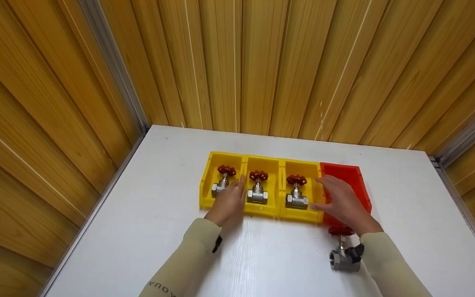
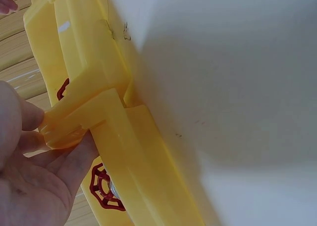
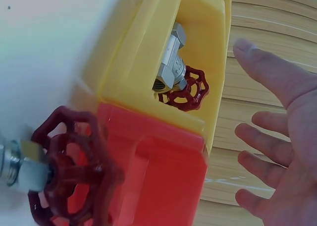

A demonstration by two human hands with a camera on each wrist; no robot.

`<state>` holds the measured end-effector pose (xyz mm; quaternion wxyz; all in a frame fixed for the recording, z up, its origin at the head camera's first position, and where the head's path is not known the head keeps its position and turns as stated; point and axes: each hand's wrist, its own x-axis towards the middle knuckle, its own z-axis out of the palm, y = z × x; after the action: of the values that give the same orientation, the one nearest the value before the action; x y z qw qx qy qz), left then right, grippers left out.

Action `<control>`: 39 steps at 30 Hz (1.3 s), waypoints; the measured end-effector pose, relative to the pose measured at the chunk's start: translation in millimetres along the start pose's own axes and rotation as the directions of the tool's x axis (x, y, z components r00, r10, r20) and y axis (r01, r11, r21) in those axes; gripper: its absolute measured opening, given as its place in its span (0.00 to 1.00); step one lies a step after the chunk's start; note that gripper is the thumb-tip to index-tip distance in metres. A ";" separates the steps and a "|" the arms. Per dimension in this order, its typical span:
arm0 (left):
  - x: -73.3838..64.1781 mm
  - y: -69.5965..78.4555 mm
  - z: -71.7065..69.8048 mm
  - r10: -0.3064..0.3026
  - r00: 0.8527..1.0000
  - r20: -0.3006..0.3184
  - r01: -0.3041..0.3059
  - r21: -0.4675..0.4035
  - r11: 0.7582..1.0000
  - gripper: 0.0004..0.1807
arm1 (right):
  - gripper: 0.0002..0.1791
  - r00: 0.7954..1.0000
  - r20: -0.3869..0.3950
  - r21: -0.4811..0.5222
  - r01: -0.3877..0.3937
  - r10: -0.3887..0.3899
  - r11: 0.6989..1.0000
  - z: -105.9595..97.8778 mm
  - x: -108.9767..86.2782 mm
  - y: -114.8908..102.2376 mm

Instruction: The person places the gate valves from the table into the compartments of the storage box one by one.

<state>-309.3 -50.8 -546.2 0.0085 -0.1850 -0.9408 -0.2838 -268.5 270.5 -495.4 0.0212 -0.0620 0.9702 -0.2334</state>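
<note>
My left hand (image 1: 230, 201) pinches the adjoining side walls (image 2: 74, 119) between the left yellow bin (image 1: 207, 192) and the middle yellow bin (image 1: 264, 209), thumb on one side and fingers on the other. Each of these holds a metal valve with a dark red handwheel: the left valve (image 1: 226, 170), partly behind that hand, and the middle valve (image 1: 257, 194). A third valve (image 1: 297, 198) stands in the right yellow bin (image 3: 210, 23). Fingers spread and holding nothing, my right hand (image 1: 342, 202) hovers over the right yellow bin's edge and the red bin (image 1: 351, 173).
Outside the bins, one more valve (image 1: 344, 258) lies on the white table (image 1: 278, 255) in front of the red bin, partly covered by the right wrist's camera. Wood-look panel walls (image 1: 258, 74) rise behind and beside the table. The bins stand side by side in one row.
</note>
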 end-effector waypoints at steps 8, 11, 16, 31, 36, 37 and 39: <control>0.6 -0.5 1.1 -0.005 1.000 -0.016 0.005 0.020 1.000 0.31 | 0.34 1.000 -0.015 -0.026 0.011 -0.012 1.000 0.0 -14.6 15.0; 0.2 -0.8 1.1 0.005 1.000 -0.019 -0.004 0.021 1.000 0.31 | 0.25 0.999 -0.032 -0.021 0.023 -0.023 1.000 0.5 -18.0 20.7; 0.2 -1.0 1.3 0.022 1.000 -0.021 -0.021 0.040 0.999 0.32 | 0.15 0.994 -0.089 -0.013 0.061 -0.062 0.998 0.9 -24.5 28.7; 1.2 0.1 1.4 -0.005 1.000 -0.012 0.005 0.045 0.999 0.31 | 0.19 0.983 -0.156 0.019 0.095 -0.091 0.995 6.6 -48.1 43.8; 0.9 -0.7 1.9 -0.014 1.000 -0.006 0.014 0.025 1.000 0.31 | 0.27 0.996 -0.066 0.052 0.061 -0.058 0.997 7.5 -56.2 48.1; 1.0 -0.6 1.8 -0.014 1.000 -0.004 0.015 0.026 1.000 0.31 | 0.29 0.998 -0.048 0.054 0.048 -0.045 0.997 8.0 -57.5 48.8; 1.0 -0.1 1.3 -0.010 1.000 -0.003 0.010 0.027 1.000 0.32 | 0.35 0.999 -0.021 0.055 0.035 -0.034 0.998 9.3 -60.3 50.8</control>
<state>-310.1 -49.8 -547.3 0.0110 -0.1795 -0.9455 -0.2714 -213.6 319.1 -526.0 0.0091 -0.0755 0.9623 -0.2612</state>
